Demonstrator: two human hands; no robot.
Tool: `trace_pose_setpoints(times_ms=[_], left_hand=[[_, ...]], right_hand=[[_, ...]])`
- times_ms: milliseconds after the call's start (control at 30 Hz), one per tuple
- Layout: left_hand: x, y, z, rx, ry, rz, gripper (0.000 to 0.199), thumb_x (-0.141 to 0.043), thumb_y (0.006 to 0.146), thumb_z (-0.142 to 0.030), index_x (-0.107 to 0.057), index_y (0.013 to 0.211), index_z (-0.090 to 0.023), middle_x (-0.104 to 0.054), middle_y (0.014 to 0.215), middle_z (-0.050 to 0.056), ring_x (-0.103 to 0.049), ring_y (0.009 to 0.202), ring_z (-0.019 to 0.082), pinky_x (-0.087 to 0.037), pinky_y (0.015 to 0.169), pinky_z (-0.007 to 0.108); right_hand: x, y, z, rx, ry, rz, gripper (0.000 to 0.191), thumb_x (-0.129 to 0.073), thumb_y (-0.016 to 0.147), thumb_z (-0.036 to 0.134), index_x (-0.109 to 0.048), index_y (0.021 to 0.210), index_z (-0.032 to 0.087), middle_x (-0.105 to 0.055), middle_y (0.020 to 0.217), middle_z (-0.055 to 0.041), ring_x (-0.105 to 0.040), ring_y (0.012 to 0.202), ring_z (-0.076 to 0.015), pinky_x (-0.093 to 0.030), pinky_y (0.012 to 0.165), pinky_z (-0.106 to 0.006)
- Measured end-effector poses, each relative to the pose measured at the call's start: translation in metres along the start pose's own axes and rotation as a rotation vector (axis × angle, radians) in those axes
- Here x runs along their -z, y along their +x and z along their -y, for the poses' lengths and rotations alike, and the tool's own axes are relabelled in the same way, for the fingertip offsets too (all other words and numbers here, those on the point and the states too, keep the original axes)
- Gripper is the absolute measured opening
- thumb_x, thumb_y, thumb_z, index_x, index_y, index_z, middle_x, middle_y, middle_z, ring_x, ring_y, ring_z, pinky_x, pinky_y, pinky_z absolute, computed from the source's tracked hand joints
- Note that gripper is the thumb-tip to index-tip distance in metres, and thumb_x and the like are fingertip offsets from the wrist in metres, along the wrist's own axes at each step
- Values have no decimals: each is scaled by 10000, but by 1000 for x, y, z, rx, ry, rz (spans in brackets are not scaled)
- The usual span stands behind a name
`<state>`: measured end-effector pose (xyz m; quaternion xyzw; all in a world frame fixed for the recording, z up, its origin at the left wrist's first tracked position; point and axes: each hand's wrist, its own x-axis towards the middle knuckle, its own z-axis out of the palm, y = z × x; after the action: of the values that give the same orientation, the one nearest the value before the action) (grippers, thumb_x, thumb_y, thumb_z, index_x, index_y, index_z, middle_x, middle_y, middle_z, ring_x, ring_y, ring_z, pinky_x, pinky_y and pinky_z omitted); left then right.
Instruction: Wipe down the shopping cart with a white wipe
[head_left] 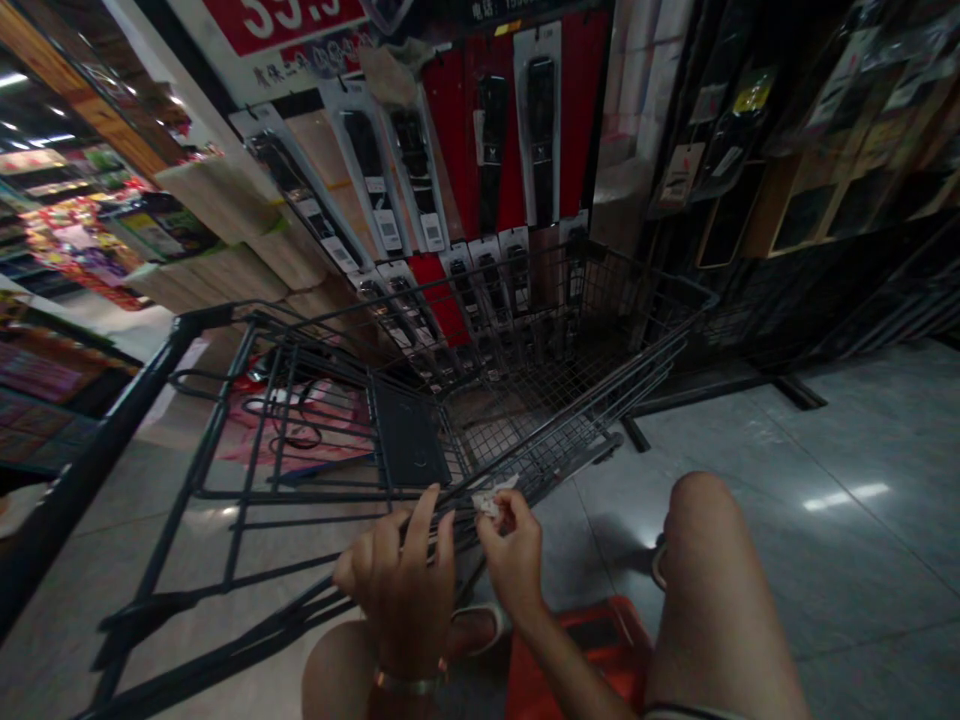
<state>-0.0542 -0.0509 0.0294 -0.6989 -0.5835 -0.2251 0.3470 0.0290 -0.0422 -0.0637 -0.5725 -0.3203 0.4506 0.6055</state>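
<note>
Right hand (514, 550) clamped on crumpled white scrap (491, 500), left hand (409, 580) with grip apart, beside shopping cart (411, 438)

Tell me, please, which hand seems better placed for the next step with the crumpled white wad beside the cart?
Probably the right hand: its fingers already pinch the crumpled white wad close to the side of the cart. The left hand is near too, but its fingers are spread.

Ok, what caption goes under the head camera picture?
Right hand pinching a crumpled white scrap, left hand nearby, at a shopping cart's side.
</note>
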Motion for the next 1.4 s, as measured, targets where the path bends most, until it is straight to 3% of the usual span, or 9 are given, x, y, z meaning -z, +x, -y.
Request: trace_pose_setpoints(times_ms=[167, 400, 533, 767, 900, 1033, 1200, 1400], left_hand=[[-2, -2, 1, -32, -57, -48, 295, -680, 757, -259, -620, 1037, -190, -566, 781, 46, -471, 713, 204, -346, 747, 354], [-1, 1, 0, -45, -98, -21, 279, -664, 776, -277, -614, 1034, -183, -552, 750, 38, -478, 701, 190, -350, 729, 328], [0, 3, 0, -46, -78, -28, 231, -638, 800, -305, -608, 1006, -204, -555, 724, 19, -486, 676, 170, -338, 716, 314], [3, 5, 2, -217, -94, -39, 90, -644, 785, -253, -615, 870, -245, -643, 856, 44, -524, 759, 189, -312, 731, 341], [2, 7, 0, -177, -120, -79, 178, -604, 804, -324, -607, 965, -249, -622, 829, 59, -530, 762, 202, -323, 719, 343], [1, 7, -2, -161, -90, -85, 341, -528, 827, -467, -565, 1090, -254, -603, 791, 62, -536, 768, 225, -336, 734, 361], [2, 9, -2, -190, -114, -80, 452, -470, 814, -602, -570, 1058, -235, -594, 816, 84, -525, 764, 228, -324, 706, 361], [1, 5, 1, -150, -119, -55, 339, -529, 821, -487, -573, 1051, -242, -597, 788, 64, -517, 742, 215, -309, 695, 342]], right_hand=[[9, 14, -29, -53, 28, -72, 166, -564, 667, 237, -583, 815, 165, -483, 587, 62, -445, 531, -111, -382, 550, -225], [11, 18, -31, -32, -12, -85, 121, -544, 650, 191, -571, 767, 176, -495, 604, 57, -455, 560, -111, -383, 564, -221], [18, 25, -38, -96, 58, -148, 91, -566, 638, 213, -552, 722, 181, -497, 609, 60, -459, 552, -105, -380, 548, -220], [39, 58, -79, -179, 191, -192, 160, -604, 593, 246, -576, 732, 172, -550, 601, 47, -501, 558, -120, -395, 544, -237], [49, 72, -100, -215, 75, -236, 125, -618, 543, 257, -567, 623, 175, -522, 524, 60, -456, 502, -114, -359, 516, -236], [52, 76, -103, -236, 33, -264, 101, -629, 505, 229, -550, 547, 182, -505, 481, 69, -438, 481, -110, -346, 512, -237], [56, 80, -104, -335, 114, -294, 118, -643, 479, 224, -535, 504, 182, -497, 415, 63, -439, 439, -114, -340, 477, -243], [60, 87, -110, -432, 239, -323, 194, -658, 434, 274, -565, 568, 168, -567, 476, 32, -525, 463, -145, -443, 490, -288]])
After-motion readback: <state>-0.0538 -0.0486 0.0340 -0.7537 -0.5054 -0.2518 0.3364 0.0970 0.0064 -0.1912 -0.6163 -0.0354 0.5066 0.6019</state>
